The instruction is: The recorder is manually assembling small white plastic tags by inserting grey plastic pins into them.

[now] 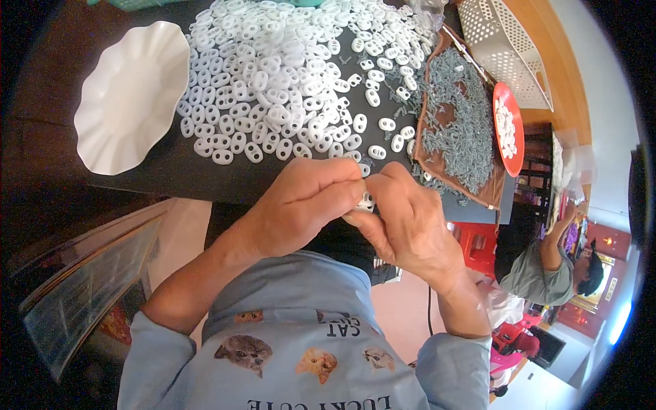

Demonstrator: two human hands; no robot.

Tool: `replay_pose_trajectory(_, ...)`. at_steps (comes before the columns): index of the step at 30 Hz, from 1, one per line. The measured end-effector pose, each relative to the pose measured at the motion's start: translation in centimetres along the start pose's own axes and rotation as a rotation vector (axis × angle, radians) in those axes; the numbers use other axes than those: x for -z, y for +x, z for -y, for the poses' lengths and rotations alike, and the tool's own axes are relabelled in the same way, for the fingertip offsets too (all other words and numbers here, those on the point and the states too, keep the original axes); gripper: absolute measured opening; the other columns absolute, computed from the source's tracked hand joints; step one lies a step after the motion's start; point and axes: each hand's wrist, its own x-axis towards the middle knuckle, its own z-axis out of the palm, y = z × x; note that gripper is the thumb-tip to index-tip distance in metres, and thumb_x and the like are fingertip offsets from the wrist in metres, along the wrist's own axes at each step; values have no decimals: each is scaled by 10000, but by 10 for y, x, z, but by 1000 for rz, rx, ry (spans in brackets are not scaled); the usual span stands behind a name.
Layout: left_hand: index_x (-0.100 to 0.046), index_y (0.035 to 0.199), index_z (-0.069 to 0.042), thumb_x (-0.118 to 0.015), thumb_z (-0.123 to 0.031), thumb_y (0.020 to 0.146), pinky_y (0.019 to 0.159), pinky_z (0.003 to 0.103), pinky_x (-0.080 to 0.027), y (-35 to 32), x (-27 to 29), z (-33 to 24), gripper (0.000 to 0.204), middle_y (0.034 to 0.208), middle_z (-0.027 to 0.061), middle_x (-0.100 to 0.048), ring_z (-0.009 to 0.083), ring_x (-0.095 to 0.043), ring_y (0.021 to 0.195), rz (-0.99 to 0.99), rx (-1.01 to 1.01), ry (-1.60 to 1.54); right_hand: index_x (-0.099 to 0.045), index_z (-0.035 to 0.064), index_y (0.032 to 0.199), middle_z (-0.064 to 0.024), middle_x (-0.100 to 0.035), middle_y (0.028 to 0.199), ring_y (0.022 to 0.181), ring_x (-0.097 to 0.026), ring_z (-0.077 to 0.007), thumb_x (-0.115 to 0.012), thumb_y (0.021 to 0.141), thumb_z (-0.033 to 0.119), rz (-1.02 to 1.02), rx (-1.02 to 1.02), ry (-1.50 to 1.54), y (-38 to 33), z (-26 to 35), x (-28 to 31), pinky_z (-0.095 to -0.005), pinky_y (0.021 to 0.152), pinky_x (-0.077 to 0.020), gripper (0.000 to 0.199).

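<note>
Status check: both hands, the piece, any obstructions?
Left grip, right grip: pinching together. White piece: between them, partly hidden. Loose white pieces just beyond; nothing visibly blocking.

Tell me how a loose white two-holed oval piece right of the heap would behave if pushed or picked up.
The oval piece lies flat, so it would probably slide rather than roll. It looks smooth and moulded, so likely stiff. Far smaller than the right hand, it should be light.

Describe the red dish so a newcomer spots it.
On the right side of the dark table lies a brown tray of grey parts. Beside its right edge sits the dish, set apart from the white perforated basket by its red colour and white pieces.
</note>
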Motion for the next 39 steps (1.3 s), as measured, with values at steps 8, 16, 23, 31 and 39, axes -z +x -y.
replay_pose_trajectory(8,-481,745,3,-501,-181,939,544,277,-344,-1,-1,-3,269,623,11,-401,69,-388,616,-13,51,-44,-526,-22,954,-137,-508,791,625,-545,-323,-716,796,191,78,-30,-89,3,2,2,-393,525,-443,326)
replay_pose_trajectory(16,-464,741,8,-473,-170,933,542,293,-347,-2,-3,5,262,619,35,-411,86,-393,610,-17,-11,19,-514,-51,953,-173,-517,827,660,-546,-363,-670,846,216,89,38,91,3,-7,-1,-419,563,-451,327)
replay_pose_trajectory(23,-465,733,4,-462,-162,925,534,299,-348,-2,-5,8,254,619,48,-417,89,-399,607,-12,-39,-4,-520,-44,961,-169,-530,859,682,-554,-356,-657,853,221,146,57,113,3,-12,0,-407,590,-458,317)
replay_pose_trajectory(31,-484,762,-1,-479,-142,941,534,280,-346,-1,-6,9,228,631,28,-426,85,-393,599,-54,-81,29,-551,-23,943,-130,-539,811,647,-552,-306,-740,762,216,114,80,-18,3,-14,3,-379,553,-439,355)
replay_pose_trajectory(39,-502,763,0,-489,-179,958,535,276,-348,-6,-5,9,264,632,27,-439,84,-394,599,-58,-57,40,-535,-13,998,-110,-495,750,620,-541,-281,-714,803,231,18,92,49,-5,-12,8,-392,538,-432,360)
